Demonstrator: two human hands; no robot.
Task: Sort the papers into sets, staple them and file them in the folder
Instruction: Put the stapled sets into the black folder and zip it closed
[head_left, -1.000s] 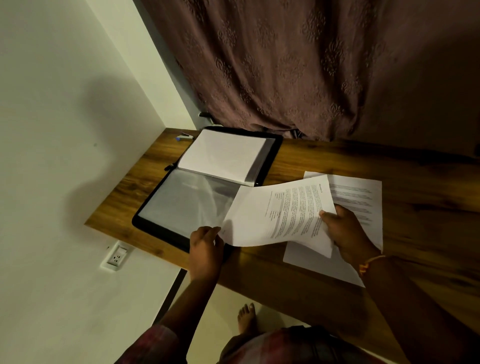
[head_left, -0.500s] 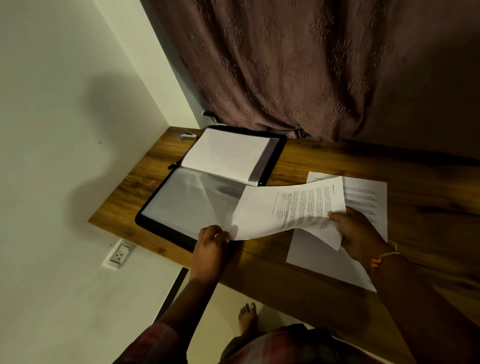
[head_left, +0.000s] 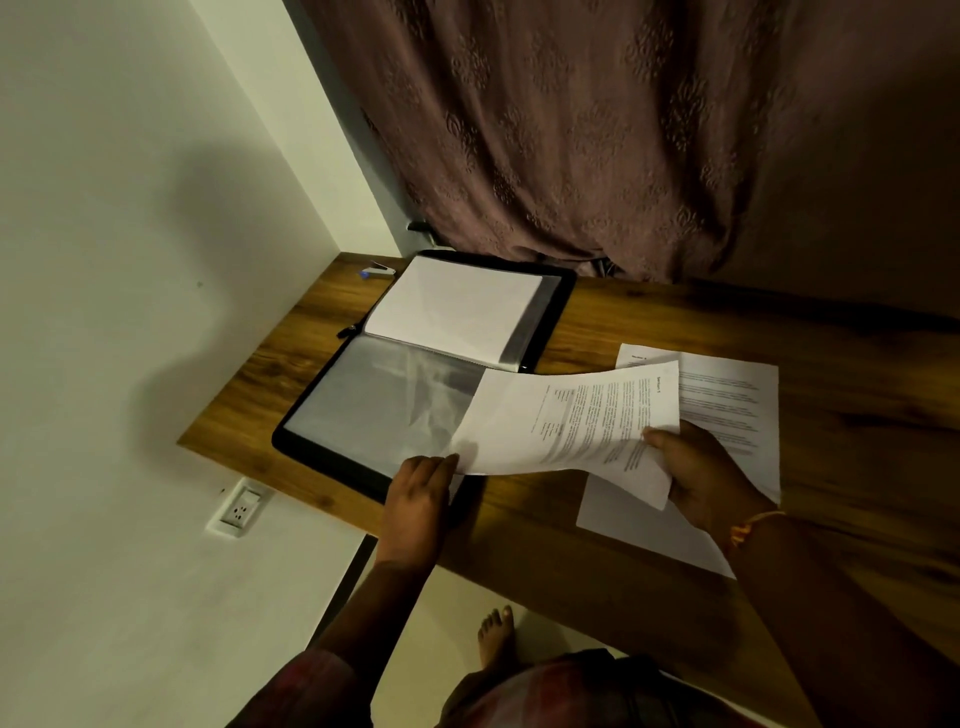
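Paper set (head_left: 571, 421) is sitting a little further left than a second ago, its leading edge now lying over the right part of the clear sleeve (head_left: 374, 410); both hands are keeping their holds. Right hand (head_left: 701, 478) is gripping the set at its near right corner, thumb on top by the print, fingers curled underneath. Set is hanging in the air, slightly bowed, printed side up, between the folder (head_left: 558, 301) and the loose sheets (head_left: 732, 410). Left hand (head_left: 418, 493) is pinching the sleeve's near right corner, fingers curled, fingertips touching the set's near left corner. Sleeve is creasing up toward that hand. Folder is lying open on the left part of the desk (head_left: 675, 322), a white page in its far half, the sleeve in its near half. Loose sheets are lying flat on the desk to the right, partly under the right hand. Orange band (head_left: 750, 522) is showing on the right wrist. Stapler (head_left: 376, 270) is sitting at the desk's far left corner, just beside the folder. Brown curtain (head_left: 623, 130) is hanging behind the desk; wall socket (head_left: 239, 512) is showing below its left end; bare foot (head_left: 496, 634) is standing on the floor under the near edge
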